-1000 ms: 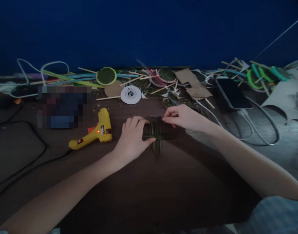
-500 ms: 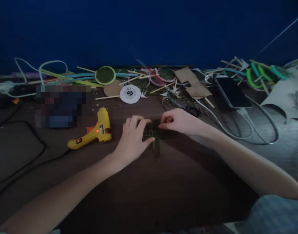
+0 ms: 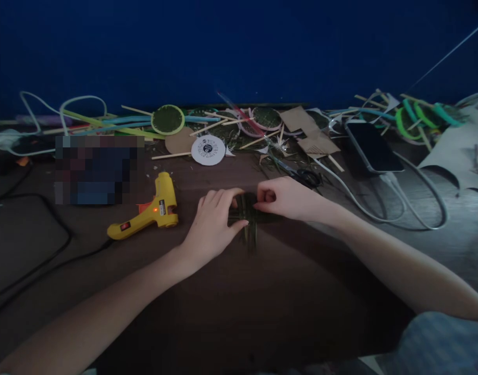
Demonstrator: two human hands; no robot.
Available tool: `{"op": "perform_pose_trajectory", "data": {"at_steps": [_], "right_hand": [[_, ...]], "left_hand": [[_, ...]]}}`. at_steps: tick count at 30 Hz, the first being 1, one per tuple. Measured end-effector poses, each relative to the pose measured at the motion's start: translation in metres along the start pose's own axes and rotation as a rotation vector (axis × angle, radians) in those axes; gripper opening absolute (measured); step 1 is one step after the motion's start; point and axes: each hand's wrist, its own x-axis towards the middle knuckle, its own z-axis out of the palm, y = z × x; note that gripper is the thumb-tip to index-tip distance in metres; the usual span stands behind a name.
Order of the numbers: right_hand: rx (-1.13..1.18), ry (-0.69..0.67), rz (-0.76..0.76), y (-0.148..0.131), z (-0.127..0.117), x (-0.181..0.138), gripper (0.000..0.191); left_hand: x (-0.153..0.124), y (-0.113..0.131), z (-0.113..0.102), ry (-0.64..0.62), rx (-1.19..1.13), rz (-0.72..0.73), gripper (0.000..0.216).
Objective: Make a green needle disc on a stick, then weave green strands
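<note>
A small lattice of dark green, leaf-like strips lies on the dark tabletop between my two hands, its loose ends pointing toward me. My left hand curves around its left side, the index finger at the top edge and the thumb at the lower edge, holding it down. On the other side, my right hand has thumb and forefinger pinched at the right edge of the lattice. What it pinches appears to be one green strip, mostly hidden in shadow and by the fingers.
Left of my hands lies a yellow glue gun with its light on. Behind are a white paper disc, black-handled scissors, sticks and green-filled rings. A phone with a white cable lies at the right.
My right hand has shifted slightly, its fingers curling a little at the strips. My left index finger has moved slightly, and more of the lattice shows. The view has drifted slightly.
</note>
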Motion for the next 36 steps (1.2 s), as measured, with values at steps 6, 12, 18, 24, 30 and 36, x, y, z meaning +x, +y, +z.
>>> {"op": "perform_pose_trajectory", "data": {"at_steps": [6,12,18,24,30,36], "right_hand": [[0.002,-0.023,-0.039,0.000,-0.001,-0.002,0.014],[0.104,-0.105,-0.093,0.007,-0.004,-0.002,0.017],[0.074,-0.103,-0.076,0.004,-0.003,-0.002,0.018],[-0.050,-0.045,-0.045,-0.002,0.001,-0.002,0.020],[-0.128,-0.027,-0.046,-0.002,0.004,-0.001,0.019],[-0.141,-0.013,-0.032,-0.002,0.006,0.000,0.020]], "left_hand": [[0.000,0.000,0.000,-0.006,-0.018,0.003,0.037],[0.000,-0.001,0.001,-0.001,-0.012,0.011,0.026],[-0.001,-0.002,0.002,0.007,-0.015,0.038,0.027],[-0.001,-0.004,0.003,0.012,-0.017,0.056,0.027],[0.001,-0.004,-0.001,-0.010,-0.060,0.073,0.022],[0.002,-0.002,-0.001,-0.017,-0.082,0.045,0.022]]}}
